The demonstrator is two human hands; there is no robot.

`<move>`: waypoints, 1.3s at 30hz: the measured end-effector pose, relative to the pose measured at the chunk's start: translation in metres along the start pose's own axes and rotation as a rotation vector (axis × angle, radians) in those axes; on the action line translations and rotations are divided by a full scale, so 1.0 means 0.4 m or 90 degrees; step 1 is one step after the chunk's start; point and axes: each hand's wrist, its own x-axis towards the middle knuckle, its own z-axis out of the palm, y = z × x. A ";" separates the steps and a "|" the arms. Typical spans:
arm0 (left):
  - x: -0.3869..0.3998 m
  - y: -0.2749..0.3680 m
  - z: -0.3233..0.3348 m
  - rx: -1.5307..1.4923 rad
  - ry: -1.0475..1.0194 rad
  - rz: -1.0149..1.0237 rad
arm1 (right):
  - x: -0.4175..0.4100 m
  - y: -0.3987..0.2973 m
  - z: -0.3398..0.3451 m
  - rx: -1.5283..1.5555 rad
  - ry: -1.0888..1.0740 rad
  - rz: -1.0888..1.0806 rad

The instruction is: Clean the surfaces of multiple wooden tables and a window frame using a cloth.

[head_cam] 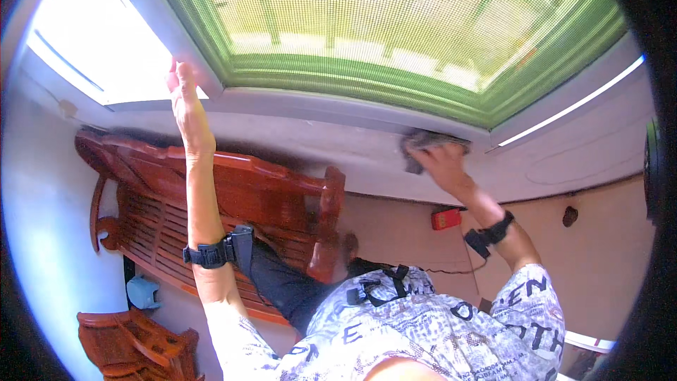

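My right hand (444, 166) presses a dark grey cloth (418, 161) against the pale wall (338, 140), just under the lower right part of the window frame. Both the hand and the cloth are blurred. Raised at the left, my left hand (190, 108) is at the upright window frame (185, 26), beside a bright opening. It is seen edge-on, so its grip is partly hidden. A green-framed insect screen (338, 71) fills the window between the hands, with bars behind it. Each forearm wears a black strap.
Below the window stands a reddish wooden bench (254, 180) with a slatted seat; my dark-clothed leg (285, 275) is over it. A red box (446, 219) lies on the floor. At lower left are a wooden chair (137, 344) and a light-blue plastic item (143, 292).
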 end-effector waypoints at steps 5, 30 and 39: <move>0.011 -0.010 -0.026 0.057 -0.014 0.003 | 0.331 -0.211 0.031 0.156 0.107 -0.037; 0.052 -0.067 -0.073 0.064 -0.016 0.031 | -0.126 0.031 -0.039 0.052 0.071 0.270; 0.048 -0.049 -0.060 0.082 -0.001 0.025 | 0.010 -0.063 0.004 0.117 0.160 0.178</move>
